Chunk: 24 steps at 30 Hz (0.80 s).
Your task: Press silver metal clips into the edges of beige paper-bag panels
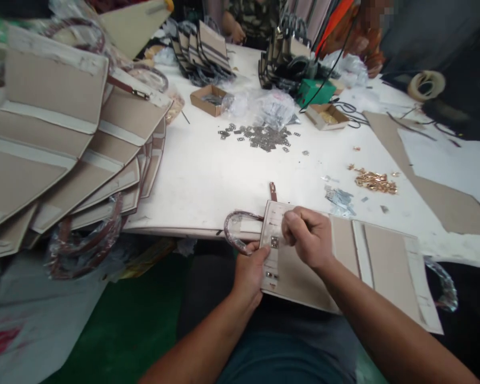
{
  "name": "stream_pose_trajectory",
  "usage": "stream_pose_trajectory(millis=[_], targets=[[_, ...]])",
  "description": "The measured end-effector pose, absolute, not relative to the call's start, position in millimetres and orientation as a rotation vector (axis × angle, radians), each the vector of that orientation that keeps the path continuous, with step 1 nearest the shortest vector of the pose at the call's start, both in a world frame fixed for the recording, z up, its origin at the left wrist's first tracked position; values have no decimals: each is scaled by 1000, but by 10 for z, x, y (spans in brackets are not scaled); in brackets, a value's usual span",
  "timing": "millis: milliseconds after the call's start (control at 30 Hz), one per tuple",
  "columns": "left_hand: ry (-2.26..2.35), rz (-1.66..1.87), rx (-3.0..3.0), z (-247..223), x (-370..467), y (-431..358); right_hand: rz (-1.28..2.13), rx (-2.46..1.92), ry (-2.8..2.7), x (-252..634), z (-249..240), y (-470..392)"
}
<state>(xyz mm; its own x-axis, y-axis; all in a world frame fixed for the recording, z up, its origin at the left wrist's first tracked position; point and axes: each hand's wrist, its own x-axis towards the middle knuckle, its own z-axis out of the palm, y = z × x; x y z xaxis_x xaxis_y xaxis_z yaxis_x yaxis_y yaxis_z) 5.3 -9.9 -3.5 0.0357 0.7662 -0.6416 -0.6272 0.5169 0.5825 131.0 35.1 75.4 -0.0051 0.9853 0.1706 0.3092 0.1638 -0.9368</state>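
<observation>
A beige handbag panel (304,272) lies across the table's front edge, its inner side up. Plastic-wrapped handles stick out at both ends, the left one a brown handle (234,226). My left hand (252,269) grips the panel's left edge, thumb on top beside a small square metal plate (274,242). Another metal fitting (271,275) sits lower on the same white strip. Above the panel's upper left part, my right hand (310,234) is closed with fingers curled; anything inside them is hidden. A brown strap (272,191) with a metal end pokes out beyond the far edge.
Stacked bag panels (116,128) fill the left. Metal plates (266,137), gold fittings (376,182) and silver pieces (340,201) lie in piles on the white table (196,176). Small boxes (208,100), bag stacks (204,50) and a tape roll (426,85) stand farther back, near other people.
</observation>
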Motion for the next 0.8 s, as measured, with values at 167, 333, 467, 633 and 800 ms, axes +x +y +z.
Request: stream_pose_trajectory(millis=[167,333,467,633,800], targets=[[1077,1048,188,2,9,-181,696,-1825,-1778,1751,732,421],[1078,978,186,-62,1,-291,462,-1976,-2013,1786,412,459],[1214,1037,404,-142,-195,-281,312,-2015,-2066,1634,325,459],[1822,1402,1265,29,-649,-125,291,-2029,-2099,1562,386,515],[1434,954,2543,92,-628,320,342,-1997,-2046,1540,372,526]])
